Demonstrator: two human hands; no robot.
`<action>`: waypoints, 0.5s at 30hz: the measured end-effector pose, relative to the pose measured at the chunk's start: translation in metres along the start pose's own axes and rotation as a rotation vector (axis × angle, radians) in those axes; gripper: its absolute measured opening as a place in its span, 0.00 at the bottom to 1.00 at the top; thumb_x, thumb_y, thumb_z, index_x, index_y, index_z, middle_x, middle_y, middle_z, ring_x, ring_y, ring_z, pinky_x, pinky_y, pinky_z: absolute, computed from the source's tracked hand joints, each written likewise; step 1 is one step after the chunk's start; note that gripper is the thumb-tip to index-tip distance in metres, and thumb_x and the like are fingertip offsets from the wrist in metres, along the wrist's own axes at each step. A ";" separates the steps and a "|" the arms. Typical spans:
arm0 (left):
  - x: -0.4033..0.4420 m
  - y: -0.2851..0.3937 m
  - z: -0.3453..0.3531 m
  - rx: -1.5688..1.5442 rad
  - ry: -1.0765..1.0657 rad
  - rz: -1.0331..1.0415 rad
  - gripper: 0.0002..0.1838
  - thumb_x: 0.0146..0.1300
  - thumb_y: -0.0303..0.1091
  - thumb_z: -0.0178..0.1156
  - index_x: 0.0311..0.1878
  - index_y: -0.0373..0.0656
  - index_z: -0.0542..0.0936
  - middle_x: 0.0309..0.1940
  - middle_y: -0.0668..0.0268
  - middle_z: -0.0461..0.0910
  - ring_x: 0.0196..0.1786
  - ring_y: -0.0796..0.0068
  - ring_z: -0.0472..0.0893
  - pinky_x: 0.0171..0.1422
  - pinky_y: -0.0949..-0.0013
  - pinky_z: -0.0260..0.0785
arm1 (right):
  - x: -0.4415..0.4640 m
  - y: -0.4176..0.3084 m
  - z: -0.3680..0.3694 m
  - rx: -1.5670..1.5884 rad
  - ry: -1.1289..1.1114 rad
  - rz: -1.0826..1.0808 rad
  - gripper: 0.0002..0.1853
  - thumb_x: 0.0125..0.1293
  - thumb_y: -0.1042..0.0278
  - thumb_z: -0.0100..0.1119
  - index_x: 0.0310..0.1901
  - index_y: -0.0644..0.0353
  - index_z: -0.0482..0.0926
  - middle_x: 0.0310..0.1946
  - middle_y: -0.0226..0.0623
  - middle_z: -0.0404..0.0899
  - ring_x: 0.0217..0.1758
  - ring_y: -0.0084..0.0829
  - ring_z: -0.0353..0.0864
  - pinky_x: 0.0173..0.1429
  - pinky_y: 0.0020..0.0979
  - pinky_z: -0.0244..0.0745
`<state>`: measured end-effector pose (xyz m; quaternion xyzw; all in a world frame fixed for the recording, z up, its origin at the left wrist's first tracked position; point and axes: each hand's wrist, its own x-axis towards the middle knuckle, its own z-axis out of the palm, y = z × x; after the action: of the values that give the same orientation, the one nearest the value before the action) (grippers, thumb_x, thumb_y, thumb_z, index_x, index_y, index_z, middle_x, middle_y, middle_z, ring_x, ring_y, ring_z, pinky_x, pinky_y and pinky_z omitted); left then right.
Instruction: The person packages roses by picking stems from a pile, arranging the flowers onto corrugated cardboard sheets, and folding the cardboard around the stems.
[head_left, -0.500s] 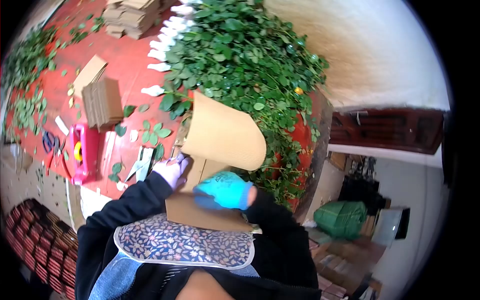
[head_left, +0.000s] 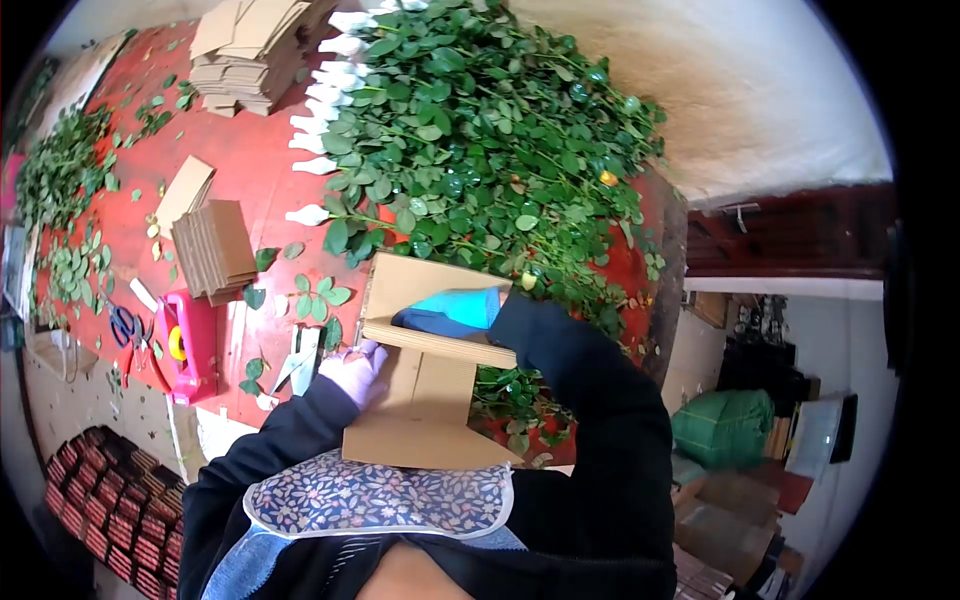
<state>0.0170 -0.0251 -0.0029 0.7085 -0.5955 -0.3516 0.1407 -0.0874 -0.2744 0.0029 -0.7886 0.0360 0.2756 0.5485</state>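
Note:
A creased brown cardboard sheet (head_left: 430,442) lies in front of my body, its near flap against my floral apron (head_left: 375,497). My left hand (head_left: 357,373), in a lilac glove, has its fingers closed at the sheet's left edge. Stretched toward the far part is my right hand (head_left: 460,308), in a turquoise and navy glove. Its fingers point left and lie flat on the far panel, behind a raised corrugated fold that partly hides them. Beside my left hand is a grey metal tool (head_left: 299,358), which I cannot identify.
Leafy stems (head_left: 480,130) with white-sleeved heads (head_left: 313,166) cover the far side of the red table (head_left: 270,180). Stacked cardboard pieces (head_left: 215,250), a pink holder (head_left: 190,345), scissors (head_left: 122,325) and red-handled pliers (head_left: 142,350) lie to the left. Another cardboard stack (head_left: 245,60) stands farther back.
My right hand has moved from the sheet's middle to its far panel. That panel, earlier curved upward, is now bent lower with a straight fold. My left hand stays at the left edge.

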 end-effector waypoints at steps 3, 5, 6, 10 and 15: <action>0.000 -0.005 0.004 -0.003 0.014 0.029 0.29 0.52 0.39 0.71 0.55 0.40 0.73 0.51 0.55 0.74 0.50 0.51 0.79 0.51 0.55 0.74 | 0.023 -0.034 -0.030 -0.330 0.191 -0.140 0.17 0.72 0.53 0.54 0.51 0.56 0.81 0.43 0.47 0.84 0.46 0.45 0.83 0.52 0.42 0.76; -0.001 -0.005 0.006 0.019 0.003 0.017 0.27 0.52 0.40 0.71 0.53 0.39 0.74 0.46 0.54 0.74 0.46 0.51 0.80 0.47 0.54 0.74 | 0.044 -0.071 -0.053 -0.468 0.497 -0.100 0.13 0.70 0.57 0.55 0.49 0.56 0.80 0.38 0.48 0.83 0.42 0.50 0.82 0.46 0.45 0.76; -0.001 -0.006 0.006 0.017 0.018 0.038 0.27 0.52 0.40 0.70 0.53 0.38 0.74 0.48 0.54 0.74 0.46 0.51 0.80 0.48 0.55 0.74 | 0.061 -0.080 -0.062 -0.474 0.635 -0.095 0.13 0.70 0.58 0.54 0.47 0.56 0.80 0.35 0.48 0.83 0.39 0.52 0.82 0.44 0.47 0.75; 0.001 -0.006 0.010 0.044 -0.002 0.023 0.27 0.54 0.38 0.69 0.54 0.37 0.74 0.50 0.53 0.73 0.49 0.51 0.80 0.50 0.56 0.75 | 0.135 -0.011 -0.067 -0.859 0.511 0.117 0.12 0.64 0.57 0.58 0.37 0.57 0.82 0.31 0.50 0.83 0.37 0.52 0.83 0.44 0.48 0.77; -0.001 -0.009 0.010 -0.061 0.026 0.027 0.23 0.55 0.36 0.66 0.52 0.40 0.73 0.49 0.55 0.74 0.49 0.51 0.80 0.49 0.55 0.76 | 0.128 0.006 -0.089 -0.796 0.506 0.173 0.11 0.63 0.58 0.58 0.39 0.55 0.82 0.37 0.50 0.83 0.41 0.53 0.82 0.45 0.49 0.77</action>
<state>0.0168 -0.0197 -0.0149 0.7003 -0.5920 -0.3587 0.1746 0.0535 -0.3240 -0.0413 -0.9738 0.1257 0.1121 0.1527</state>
